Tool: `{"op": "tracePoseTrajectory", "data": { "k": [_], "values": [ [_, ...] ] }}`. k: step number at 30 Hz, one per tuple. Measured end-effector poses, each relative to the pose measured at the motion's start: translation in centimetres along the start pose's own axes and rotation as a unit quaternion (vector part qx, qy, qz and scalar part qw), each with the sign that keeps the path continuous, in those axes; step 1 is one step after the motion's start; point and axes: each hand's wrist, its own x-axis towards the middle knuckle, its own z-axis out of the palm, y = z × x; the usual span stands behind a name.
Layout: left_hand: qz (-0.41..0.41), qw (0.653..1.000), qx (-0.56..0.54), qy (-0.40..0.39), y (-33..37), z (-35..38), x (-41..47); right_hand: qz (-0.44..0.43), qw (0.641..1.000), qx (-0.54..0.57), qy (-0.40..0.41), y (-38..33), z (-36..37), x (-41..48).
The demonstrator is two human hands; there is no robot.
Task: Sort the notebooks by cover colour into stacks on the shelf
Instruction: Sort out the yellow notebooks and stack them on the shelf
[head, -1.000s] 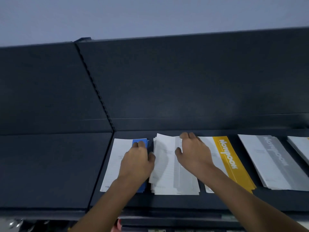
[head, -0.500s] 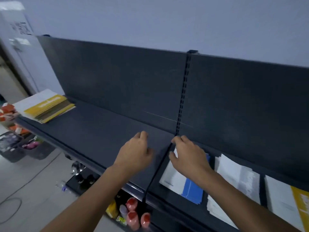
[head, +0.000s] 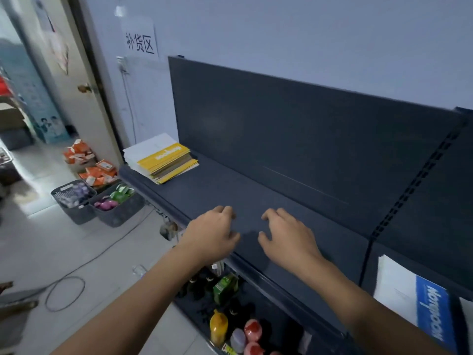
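A stack of notebooks with a white-and-yellow cover on top (head: 160,160) lies at the far left end of the dark shelf (head: 256,198). A white-and-blue notebook (head: 419,301) lies on the shelf section at the lower right. My left hand (head: 212,234) and my right hand (head: 286,237) hover side by side over the bare middle of the shelf, fingers loosely bent, holding nothing. Neither hand touches a notebook.
Two grey baskets (head: 112,211) of small goods and orange packets (head: 89,170) sit on the floor at the left, with a cable (head: 76,275) running across it. Bottles (head: 225,326) stand on the lower shelf below my hands. A slotted upright (head: 409,190) divides the shelf sections.
My view has swung left along the shelf. Both hands left the notebooks on the right section and now hang over the bare left section; the yellow-topped stack has come closer.
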Motion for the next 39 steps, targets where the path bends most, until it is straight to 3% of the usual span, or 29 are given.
{"op": "tracePoseTrajectory", "data": {
  "k": [10,29,34,39],
  "values": [
    [-0.035,0.999,-0.024,0.013,-11.5,-3.9,0.7,-0.045,0.999,-0.006,-0.024,-10.8,2.2,7.5],
    [-0.114,0.990,-0.028,0.084,-30.0,-7.8,8.6,-0.147,0.987,-0.002,-0.060,-23.3,9.4,27.4],
    [-0.087,0.992,-0.041,0.083,-35.8,-8.7,10.8,-0.124,0.991,-0.015,-0.045,-26.5,11.0,30.5],
    [-0.029,0.996,-0.053,0.064,-40.7,-10.0,12.8,-0.039,0.998,-0.019,-0.042,-29.2,12.3,32.1]
  ]
}}
